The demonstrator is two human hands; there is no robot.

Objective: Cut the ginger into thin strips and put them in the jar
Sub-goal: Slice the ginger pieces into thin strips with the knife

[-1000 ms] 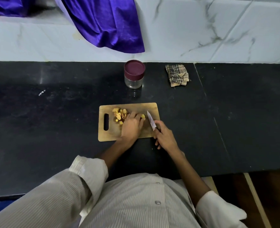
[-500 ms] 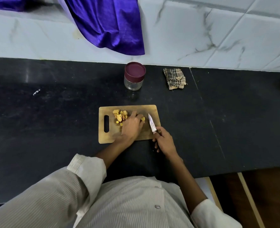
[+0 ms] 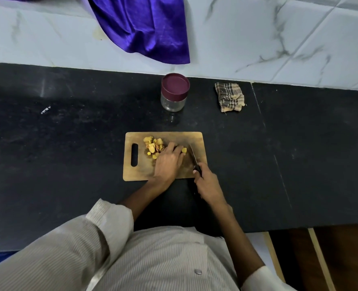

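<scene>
A wooden cutting board lies on the black counter. A pile of cut yellow ginger pieces sits at its upper left. My left hand presses down on a ginger piece, whose end peeks out past the fingertips. My right hand grips the black handle of a small knife; its blade stands edge down on the board just right of that piece. A clear glass jar with its maroon lid on stands behind the board.
A folded checked cloth lies at the back right of the counter. A purple cloth hangs down the white marble wall. The counter's front edge is close to my body.
The knife blade has tipped from flat-faced to edge down beside the ginger piece. My left hand stays on the ginger. The camera view has shifted slightly.
</scene>
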